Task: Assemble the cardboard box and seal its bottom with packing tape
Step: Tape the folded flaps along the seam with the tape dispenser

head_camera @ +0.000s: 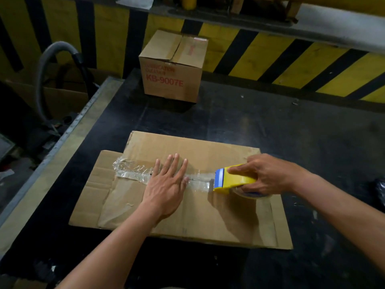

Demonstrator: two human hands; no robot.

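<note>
Two hands share the seam: my left hand (166, 185), flat-fingered, presses tape (133, 174) onto the flattened box (208, 217) near the table's (291, 132) front edge; my right hand (265, 174) grips the dispenser (234, 179), which I should pull low and taut.

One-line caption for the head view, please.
The left hand presses clear tape flat onto the cardboard box while the right hand grips a yellow tape dispenser at the strip's end.

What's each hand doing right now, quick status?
Left hand: open, fingers straight, pressing flat on the clear tape over the cardboard box.
Right hand: closed around the yellow tape dispenser.
</note>
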